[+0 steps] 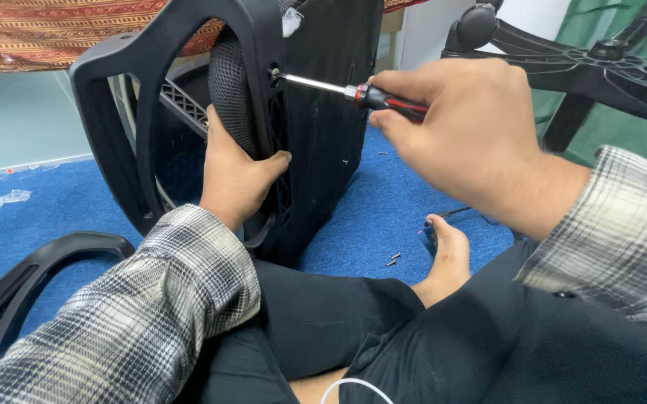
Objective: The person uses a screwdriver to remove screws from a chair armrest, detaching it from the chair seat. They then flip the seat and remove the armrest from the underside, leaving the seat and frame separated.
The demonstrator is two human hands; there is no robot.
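Right hand [467, 138]: closed around the black-and-red handle of a screwdriver [353, 93], fingers curled over the grip, thumb side toward the shaft. Shaft is bright metal, runs up and left, roughly level. Tip meets a screw [273, 73] set in the black frame of the chair seat [323, 112].

Left hand [235, 173]: clamped on the edge of the chair seat, thumb pressed against the inner rim, fingers wrapped behind and out of sight. Just above it, a black mesh pad [230, 90] bulges along the same edge.

Chair seat stands on its side on the blue carpet [383, 209], directly in front of the person, leaning close to the lap. A looped black armrest [125, 112] is fixed to it at left, open in the middle.

Both forearms in grey-and-white plaid sleeves [159, 299]. Legs in black trousers [443, 344], crossed; 1 bare foot [449, 254] rests on the carpet right of the seat.

Loose on the carpet: 2 small screws [394, 259] just left of the foot, more specks further back near the seat, too small to tell what they are. A second black armrest [31, 277] lies at lower left. Star-shaped chair base [600, 60] with a caster at upper right, well apart from the seat. Scrap of clear plastic wrap [7, 200] at far left. Patterned red cloth [54, 30] along the top edge.
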